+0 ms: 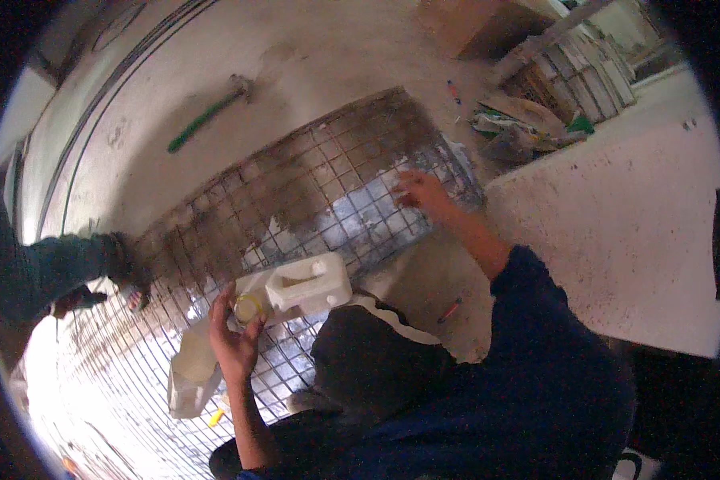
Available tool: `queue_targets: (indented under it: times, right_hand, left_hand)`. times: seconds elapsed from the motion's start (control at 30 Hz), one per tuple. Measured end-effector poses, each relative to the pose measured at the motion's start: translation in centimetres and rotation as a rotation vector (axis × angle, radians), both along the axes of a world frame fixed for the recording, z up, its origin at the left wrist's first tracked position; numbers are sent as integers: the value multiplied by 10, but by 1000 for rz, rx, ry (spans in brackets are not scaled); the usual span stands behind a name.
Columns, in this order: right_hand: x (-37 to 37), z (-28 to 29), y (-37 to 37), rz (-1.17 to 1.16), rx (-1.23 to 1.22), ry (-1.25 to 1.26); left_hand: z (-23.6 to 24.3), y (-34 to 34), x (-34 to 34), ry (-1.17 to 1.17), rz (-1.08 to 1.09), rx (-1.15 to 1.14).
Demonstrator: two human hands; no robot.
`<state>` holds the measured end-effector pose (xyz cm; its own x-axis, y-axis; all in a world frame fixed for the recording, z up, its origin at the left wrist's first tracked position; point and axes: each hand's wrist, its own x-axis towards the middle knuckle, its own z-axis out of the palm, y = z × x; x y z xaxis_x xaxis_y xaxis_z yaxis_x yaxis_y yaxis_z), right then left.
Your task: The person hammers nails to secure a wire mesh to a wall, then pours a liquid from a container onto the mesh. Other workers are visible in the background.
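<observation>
At the lower middle, a white plastic jug (pixel 328 280) lies on its side on a grid of wire mesh (pixel 316 164), its moulded handle facing up. My left hand (pixel 236 340) grips the jug's neck end, thumb and fingers around a round, yellowish-rimmed cap or mouth (pixel 249 307). Farther off to the right, my right hand (pixel 424 196) hovers over the mesh with its fingers bent and apart; nothing shows in it. Beside my left hand rests a beige, translucent plastic piece (pixel 194 372), and a small yellow object (pixel 216 418) is below it.
A green-handled hammer (pixel 208 122) lies on the floor beyond the mesh. Black cables (pixel 96 100) run at far left, near another person's dark-clothed leg (pixel 72 268). Scraps (pixel 528 128) and a cardboard box (pixel 476 24) are at back right, beside a pale panel (pixel 616 224). A red pen-like object (pixel 450 310) lies closer.
</observation>
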<state>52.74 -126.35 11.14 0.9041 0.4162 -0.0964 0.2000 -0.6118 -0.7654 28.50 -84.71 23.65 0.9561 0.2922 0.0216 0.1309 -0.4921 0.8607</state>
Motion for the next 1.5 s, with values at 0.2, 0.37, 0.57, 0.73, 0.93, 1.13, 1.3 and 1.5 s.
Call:
queue_targets:
  times: [0.2,0.37,0.57,0.73,0.93,1.13,1.3,1.5]
  right_hand:
    - [-105,105,126,394,177,257]
    - [-93,125,170,827,-197,93]
    - [-109,98,185,911,-160,-188]
    - [-114,94,193,808,-190,-236]
    - [-111,140,237,1003,-154,-328]
    - [-127,192,306,1236,-321,-356]
    - [-155,203,349,1269,-406,-353]
    - [-179,213,387,1267,-719,-308]
  left_hand:
    - [-13,-4,-14,57,129,-110]
    - [-28,-3,-21,73,161,-87]
    - [-59,-32,-42,4,465,-313]
    - [-99,-38,-42,-73,690,-652]
    - [-137,-30,-45,-64,722,-928]
    - [-171,-34,-50,-3,788,-1281]
    - [-210,-36,-44,-118,748,-1552]
    - [-215,-42,-39,-240,682,-1773]
